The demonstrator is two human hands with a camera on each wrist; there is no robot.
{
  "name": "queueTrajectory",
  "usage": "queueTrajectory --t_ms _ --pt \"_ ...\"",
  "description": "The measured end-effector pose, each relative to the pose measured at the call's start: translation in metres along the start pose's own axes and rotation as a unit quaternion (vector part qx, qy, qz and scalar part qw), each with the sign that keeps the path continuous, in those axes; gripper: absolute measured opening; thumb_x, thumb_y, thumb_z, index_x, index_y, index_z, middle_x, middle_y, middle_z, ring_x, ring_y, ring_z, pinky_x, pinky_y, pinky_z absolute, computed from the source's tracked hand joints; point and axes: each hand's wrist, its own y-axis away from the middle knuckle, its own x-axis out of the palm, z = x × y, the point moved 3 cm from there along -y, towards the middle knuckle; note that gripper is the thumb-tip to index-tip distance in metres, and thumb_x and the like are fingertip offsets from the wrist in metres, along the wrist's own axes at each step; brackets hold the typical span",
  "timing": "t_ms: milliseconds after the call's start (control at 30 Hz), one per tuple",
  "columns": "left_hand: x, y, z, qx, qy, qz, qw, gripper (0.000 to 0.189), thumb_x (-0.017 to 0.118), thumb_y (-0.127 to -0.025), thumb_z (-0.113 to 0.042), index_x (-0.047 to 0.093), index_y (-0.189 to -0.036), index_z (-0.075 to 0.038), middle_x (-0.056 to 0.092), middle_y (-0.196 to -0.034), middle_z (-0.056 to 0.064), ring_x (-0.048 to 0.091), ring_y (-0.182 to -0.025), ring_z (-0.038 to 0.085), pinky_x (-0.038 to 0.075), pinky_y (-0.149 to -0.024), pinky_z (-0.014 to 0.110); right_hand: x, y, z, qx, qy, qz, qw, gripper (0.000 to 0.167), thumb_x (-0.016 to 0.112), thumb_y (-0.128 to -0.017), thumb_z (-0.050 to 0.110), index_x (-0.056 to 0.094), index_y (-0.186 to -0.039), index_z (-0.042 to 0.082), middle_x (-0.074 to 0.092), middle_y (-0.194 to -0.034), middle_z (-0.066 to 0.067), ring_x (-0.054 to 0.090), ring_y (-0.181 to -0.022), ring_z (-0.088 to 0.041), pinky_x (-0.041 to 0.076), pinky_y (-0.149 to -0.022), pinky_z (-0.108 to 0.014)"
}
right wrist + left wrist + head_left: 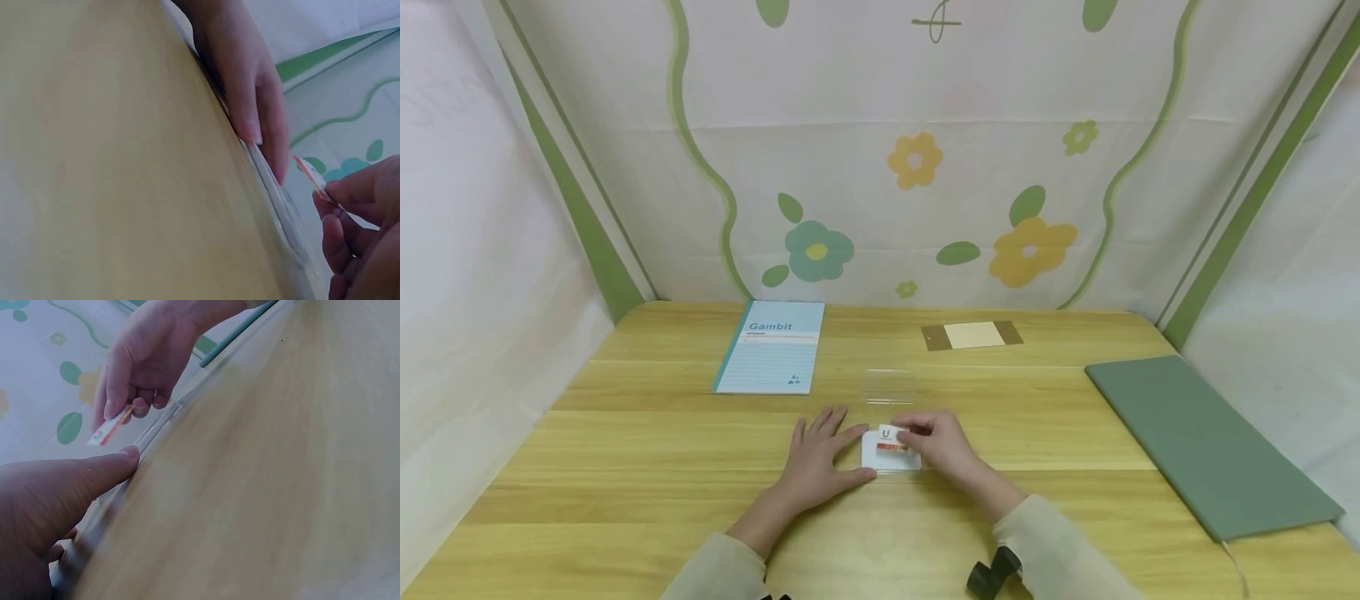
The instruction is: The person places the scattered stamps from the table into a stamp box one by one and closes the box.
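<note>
My right hand (pixel 942 446) pinches a small white card (pixel 887 435) with a U-shaped mark and a red-orange stripe, between thumb and fingers. Directly under that card lies a white rectangular block (pixel 883 463) with clear edges, flat on the table. In the left wrist view the card (pixel 111 430) is tilted and apart from the block. My left hand (pixel 811 467) rests on the table with fingers spread, the thumb and forefinger touching the block's left side. Just beyond the block is a clear rectangular plastic piece (pixel 890 387).
A light blue Gambit notebook (pixel 777 354) lies at the back left of the wooden table (pixel 625 467). Toward the back right is a brown strip with a cream middle (pixel 973 335). A green mat (pixel 1210 450) with a cord lies at right; a black object (pixel 992 573) is by the right sleeve.
</note>
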Motion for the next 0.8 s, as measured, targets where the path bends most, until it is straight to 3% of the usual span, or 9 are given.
queueTrajectory --t_ms 200,433,600,800 --pt "0.0 0.0 0.0 0.0 0.004 0.002 1.0 0.061 0.059 -0.072 -0.053 0.052 -0.121 -0.017 0.033 -0.133 0.017 0.019 -0.124 0.035 0.005 -0.093 0.058 0.014 0.004 -0.001 -0.034 0.057 0.009 0.9978 0.015 0.063 -0.077 0.005 0.068 -0.092 0.005 0.064 -0.09 -0.006 0.053 -0.072 -0.011 0.044 -0.06 -0.023" --pt "0.001 -0.001 0.001 0.001 0.003 0.0 1.0 0.061 0.059 -0.072 -0.053 0.052 -0.12 -0.018 0.033 -0.133 0.016 0.019 -0.124 0.035 0.005 -0.093 0.058 0.022 0.005 -0.002 -0.075 0.124 -0.007 0.9894 0.015 0.065 -0.074 0.006 0.068 -0.089 0.009 0.052 -0.066 0.009 0.044 -0.059 -0.008 0.039 -0.05 -0.023" --pt "0.003 -0.001 0.003 0.002 -0.001 -0.003 1.0 0.062 0.058 -0.072 -0.055 0.052 -0.121 -0.018 0.033 -0.133 0.016 0.019 -0.124 0.034 0.005 -0.093 0.058 0.024 0.005 0.0 -0.096 0.175 -0.016 0.9798 0.016 0.066 -0.074 0.01 0.069 -0.089 0.013 0.048 -0.065 0.012 0.043 -0.058 -0.006 0.036 -0.053 -0.024" --pt "0.003 0.0 0.003 0.004 -0.003 -0.003 1.0 0.062 0.057 -0.072 -0.056 0.052 -0.121 -0.019 0.033 -0.133 0.016 0.019 -0.124 0.034 0.005 -0.093 0.058 0.024 0.005 0.001 -0.104 0.191 -0.018 0.9759 0.015 0.066 -0.074 0.011 0.069 -0.088 0.014 0.047 -0.064 0.013 0.042 -0.058 -0.005 0.03 -0.059 -0.028"
